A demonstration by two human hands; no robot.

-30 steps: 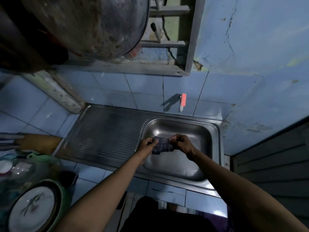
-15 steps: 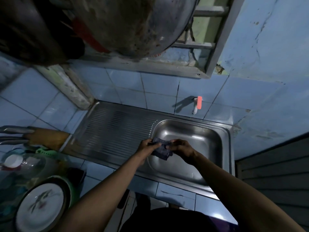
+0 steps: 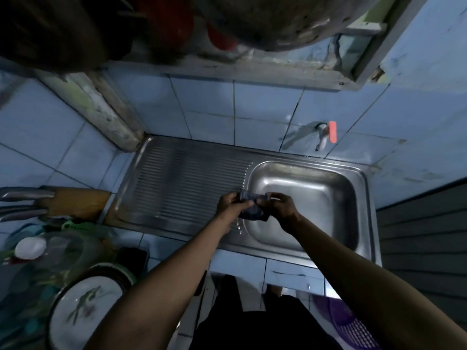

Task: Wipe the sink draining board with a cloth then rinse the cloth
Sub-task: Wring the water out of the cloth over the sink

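Cloth (image 3: 252, 208) gripped by both hands, left hand (image 3: 231, 207) and right hand (image 3: 283, 208), over the sink (image 3: 316, 188).

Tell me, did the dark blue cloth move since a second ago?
Yes. The dark blue cloth was over the steel sink basin; now it sits leftward over the basin's left rim, beside the ribbed draining board, gripped by both hands.

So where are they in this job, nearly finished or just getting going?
Hard to say the board is wiped; it is bare, with no cloth on it. In hand: both hands, left and right, grip the cloth at the basin's edge. Left: rinsing; no water shows at the tap.
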